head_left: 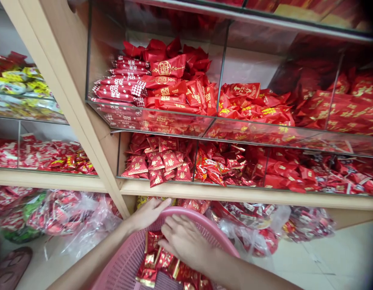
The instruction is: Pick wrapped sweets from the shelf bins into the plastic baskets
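Observation:
A pink perforated plastic basket (201,217) sits low in front of me, below the shelves. Several small red and gold wrapped sweets (166,259) lie inside it. My left hand (147,215) is at the basket's far left rim, fingers stretched out to the right, with nothing visible in it. Inside the basket, my right hand (186,241) is over the sweets, its fingers apart and slightly bent; motion blurs it a little. Whether its fingertips touch a packet is hard to see. Just above the basket, red square packets (170,161) fill a shelf compartment.
A wooden shelf edge (234,195) runs just above the basket. Clear dividers split compartments of red packets (171,94). Plastic bags of sweets (68,213) stand on the floor at left, and more bags (252,225) at right. A slipper (13,266) lies lower left.

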{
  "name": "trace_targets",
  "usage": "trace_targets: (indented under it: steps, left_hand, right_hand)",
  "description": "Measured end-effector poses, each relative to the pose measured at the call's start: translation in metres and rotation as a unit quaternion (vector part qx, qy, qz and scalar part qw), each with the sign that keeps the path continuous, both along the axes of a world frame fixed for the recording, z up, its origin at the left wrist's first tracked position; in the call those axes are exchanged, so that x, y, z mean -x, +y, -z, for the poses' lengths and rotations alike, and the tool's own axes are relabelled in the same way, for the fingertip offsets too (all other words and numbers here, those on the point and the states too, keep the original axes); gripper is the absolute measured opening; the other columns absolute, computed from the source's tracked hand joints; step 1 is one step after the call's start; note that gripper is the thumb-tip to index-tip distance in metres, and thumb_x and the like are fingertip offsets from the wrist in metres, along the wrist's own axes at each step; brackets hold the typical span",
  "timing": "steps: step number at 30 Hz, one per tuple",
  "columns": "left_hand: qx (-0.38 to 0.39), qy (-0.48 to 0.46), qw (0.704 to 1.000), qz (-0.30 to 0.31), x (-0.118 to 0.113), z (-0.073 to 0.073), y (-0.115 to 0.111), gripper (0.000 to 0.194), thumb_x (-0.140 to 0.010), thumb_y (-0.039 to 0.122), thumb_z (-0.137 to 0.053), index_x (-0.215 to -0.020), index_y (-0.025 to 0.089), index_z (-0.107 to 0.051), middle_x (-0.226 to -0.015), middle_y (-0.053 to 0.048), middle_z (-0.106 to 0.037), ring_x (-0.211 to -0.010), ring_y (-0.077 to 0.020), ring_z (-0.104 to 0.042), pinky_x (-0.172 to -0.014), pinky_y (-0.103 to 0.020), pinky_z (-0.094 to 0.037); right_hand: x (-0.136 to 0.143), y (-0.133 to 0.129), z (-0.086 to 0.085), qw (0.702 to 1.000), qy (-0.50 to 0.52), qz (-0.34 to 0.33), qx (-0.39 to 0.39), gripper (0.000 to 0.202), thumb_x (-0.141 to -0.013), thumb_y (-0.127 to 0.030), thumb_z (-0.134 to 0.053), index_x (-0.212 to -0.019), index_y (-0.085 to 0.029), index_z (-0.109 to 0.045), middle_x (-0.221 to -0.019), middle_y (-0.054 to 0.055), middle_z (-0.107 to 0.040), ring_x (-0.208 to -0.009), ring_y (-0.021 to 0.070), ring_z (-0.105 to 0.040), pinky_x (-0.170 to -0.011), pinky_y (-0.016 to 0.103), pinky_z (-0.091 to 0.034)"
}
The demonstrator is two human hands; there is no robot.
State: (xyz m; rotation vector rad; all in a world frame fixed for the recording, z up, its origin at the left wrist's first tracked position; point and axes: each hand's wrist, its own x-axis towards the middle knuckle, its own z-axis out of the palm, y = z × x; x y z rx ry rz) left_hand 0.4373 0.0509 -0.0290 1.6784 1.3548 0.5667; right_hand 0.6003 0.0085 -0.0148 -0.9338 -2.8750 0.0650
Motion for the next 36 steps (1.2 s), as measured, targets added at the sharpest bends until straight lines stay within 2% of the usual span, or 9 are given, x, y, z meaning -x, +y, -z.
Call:
trace_targets:
  steps: [5,10,18,20,23,26,29,32,36]
  left_hand:
    - [0.010,0.010,1.000,-0.001,-0.001,-0.003,-0.003,0.058,-0.083,0.062,-0.032,-0.067,0.016,-0.063,-0.060,0.001,-0.058,-0.064,-0.0183,-0.053,-0.060,-0.025,-0.034]
    - [0.021,0.004,1.000,-0.012,0.000,-0.001,-0.005,0.060,-0.081,0.064,-0.034,-0.073,0.015,-0.068,-0.065,-0.001,-0.066,-0.065,-0.0208,-0.056,-0.061,-0.026,-0.036]
    - [0.006,0.006,1.000,0.001,0.001,0.002,-0.002,0.056,-0.084,0.061,-0.036,-0.072,0.015,-0.066,-0.070,-0.001,-0.068,-0.072,-0.0228,-0.060,-0.064,-0.026,-0.040]
    - [0.005,0.007,1.000,0.006,0.001,0.003,-0.001,0.055,-0.084,0.060,-0.035,-0.073,0.016,-0.067,-0.071,-0.001,-0.068,-0.073,-0.0229,-0.060,-0.065,-0.026,-0.040]
    - [-0.005,0.001,1.000,0.007,0.001,0.003,-0.001,0.053,-0.084,0.059,-0.036,-0.075,0.017,-0.068,-0.074,0.000,-0.069,-0.077,-0.0229,-0.060,-0.071,-0.027,-0.041]
    - [0.001,0.004,1.000,0.000,0.001,0.002,-0.001,0.055,-0.082,0.061,-0.037,-0.077,0.017,-0.069,-0.072,0.000,-0.068,-0.076,-0.0233,-0.059,-0.072,-0.028,-0.041]
    - [0.003,0.009,1.000,-0.003,0.000,0.002,-0.001,0.058,-0.079,0.064,-0.037,-0.077,0.017,-0.070,-0.068,-0.001,-0.066,-0.071,-0.0231,-0.057,-0.069,-0.028,-0.041]
    - [-0.003,0.008,1.000,-0.004,-0.001,0.002,-0.002,0.058,-0.078,0.065,-0.037,-0.076,0.017,-0.070,-0.067,-0.001,-0.066,-0.069,-0.0223,-0.056,-0.066,-0.028,-0.041]
    - [-0.005,0.011,1.000,-0.005,0.000,0.002,-0.003,0.058,-0.078,0.065,-0.038,-0.076,0.016,-0.069,-0.069,-0.001,-0.066,-0.070,-0.0225,-0.056,-0.065,-0.027,-0.040]
  right_hand:
    - [0.000,-0.030,0.034,0.998,-0.029,0.047,-0.017,0.054,-0.062,-0.056,-0.070,-0.091,-0.013,-0.056,-0.091,0.012,-0.063,-0.087,0.0284,-0.057,-0.076,0.044,-0.049]
    - [0.005,-0.038,0.060,0.994,-0.018,0.026,-0.107,0.015,-0.080,-0.024,-0.054,-0.091,-0.014,-0.055,-0.078,0.011,-0.064,-0.076,0.0246,-0.058,-0.069,0.040,-0.047]
    - [0.010,-0.034,0.070,0.988,-0.012,0.004,-0.153,0.011,-0.083,-0.028,-0.053,-0.081,-0.017,-0.056,-0.074,0.007,-0.063,-0.066,0.0203,-0.056,-0.060,0.034,-0.044]
    - [0.006,-0.034,0.057,0.989,0.001,0.009,-0.149,0.021,-0.080,-0.038,-0.056,-0.082,-0.018,-0.055,-0.078,0.007,-0.063,-0.068,0.0204,-0.055,-0.060,0.033,-0.044]
    - [-0.017,-0.026,0.011,0.987,0.069,0.050,-0.138,0.039,-0.076,-0.055,-0.055,-0.085,-0.018,-0.054,-0.082,0.006,-0.061,-0.073,0.0221,-0.054,-0.062,0.034,-0.044]
    - [-0.063,-0.004,-0.045,0.962,0.148,0.170,-0.156,0.017,-0.086,-0.034,-0.049,-0.083,-0.018,-0.053,-0.079,0.004,-0.059,-0.074,0.0188,-0.053,-0.066,0.031,-0.042]
    - [-0.120,0.031,-0.081,0.913,0.184,0.289,-0.223,0.019,-0.089,-0.031,-0.043,-0.083,-0.017,-0.054,-0.078,0.006,-0.058,-0.074,0.0194,-0.052,-0.067,0.030,-0.039]
    - [-0.164,0.061,-0.087,0.855,0.135,0.409,-0.290,0.027,-0.088,-0.038,-0.044,-0.073,-0.018,-0.055,-0.072,0.006,-0.058,-0.071,0.0213,-0.052,-0.063,0.031,-0.037]
    - [-0.182,0.078,-0.075,0.840,0.083,0.462,-0.273,0.031,-0.087,-0.040,-0.046,-0.068,-0.018,-0.057,-0.068,0.007,-0.060,-0.071,0.0224,-0.054,-0.060,0.030,-0.035]
